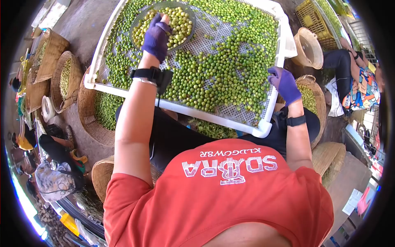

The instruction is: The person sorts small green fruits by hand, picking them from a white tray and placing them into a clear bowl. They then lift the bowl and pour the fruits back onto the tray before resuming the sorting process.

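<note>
My left hand [157, 38], in a purple glove with a bare fingertip showing, is over a round mesh basket [134, 36] of yellowish-green fruits [180, 24]. Its fingers are curled in, and whatever they may hold is hidden. The basket sits on a white perforated tray [197, 108] spread with many small round green fruits [214, 74]. My right hand [285, 85], also gloved in purple, is at the tray's right rim. Its fingers are bent into the palm, and I cannot see what is inside them.
Woven baskets of green fruit [105, 109] stand left of the tray, with another basket [314, 96] at right. A pale tub [308, 48] and a yellow crate [314, 20] are at upper right. Another person [358, 78] sits at far right. The tray lies over my legs.
</note>
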